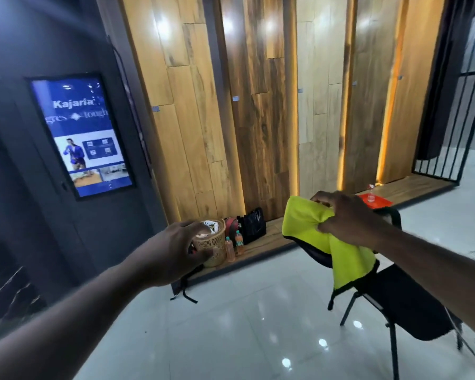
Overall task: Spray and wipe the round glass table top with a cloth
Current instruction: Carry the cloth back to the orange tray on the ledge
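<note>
Right hand (348, 219) has the yellow cloth (337, 250) bunched tight in its fingers, hanging over the black chair (395, 303); left hand (176, 250) floats empty, fingers loosely spread. Spray bottle (371, 193) stands beyond on an orange cloth (379, 202), just past the right hand, so the right side is nearer; the glass table isn't in view.

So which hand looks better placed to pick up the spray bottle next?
Probably the left hand: it is empty and open. The right hand grips the cloth, though the bottle sits beyond it.
</note>
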`<control>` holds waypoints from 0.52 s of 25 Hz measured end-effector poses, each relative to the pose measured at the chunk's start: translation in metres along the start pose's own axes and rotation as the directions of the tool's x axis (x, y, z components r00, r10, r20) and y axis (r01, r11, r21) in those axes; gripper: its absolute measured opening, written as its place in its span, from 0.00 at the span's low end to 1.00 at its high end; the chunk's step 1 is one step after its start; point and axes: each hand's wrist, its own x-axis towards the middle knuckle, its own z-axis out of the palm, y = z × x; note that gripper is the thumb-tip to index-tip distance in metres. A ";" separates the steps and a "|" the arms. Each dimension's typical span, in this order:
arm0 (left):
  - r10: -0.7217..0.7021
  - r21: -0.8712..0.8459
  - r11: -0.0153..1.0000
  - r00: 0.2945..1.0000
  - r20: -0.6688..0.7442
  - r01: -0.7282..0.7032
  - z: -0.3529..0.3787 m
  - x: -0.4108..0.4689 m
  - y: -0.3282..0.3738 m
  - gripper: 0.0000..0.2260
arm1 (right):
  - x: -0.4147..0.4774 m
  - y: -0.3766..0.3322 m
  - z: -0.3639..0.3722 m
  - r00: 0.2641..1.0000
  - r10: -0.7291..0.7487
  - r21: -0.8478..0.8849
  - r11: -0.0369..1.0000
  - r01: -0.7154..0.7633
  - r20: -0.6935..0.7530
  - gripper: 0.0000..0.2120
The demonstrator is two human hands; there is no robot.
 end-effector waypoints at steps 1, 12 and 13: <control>0.010 0.017 1.000 1.000 0.004 -0.010 0.001 0.026 -0.010 0.27 | 0.023 0.006 0.003 1.000 0.021 0.017 1.000 -0.021 -0.007 0.28; 0.160 0.157 0.975 0.987 -0.003 -0.158 0.021 0.309 -0.115 0.28 | 0.248 0.063 0.029 0.974 0.149 0.073 0.988 -0.138 -0.173 0.17; 0.169 0.147 0.975 0.985 -0.009 -0.166 0.034 0.342 -0.128 0.28 | 0.275 0.076 0.040 0.968 0.174 0.085 0.983 -0.160 -0.181 0.17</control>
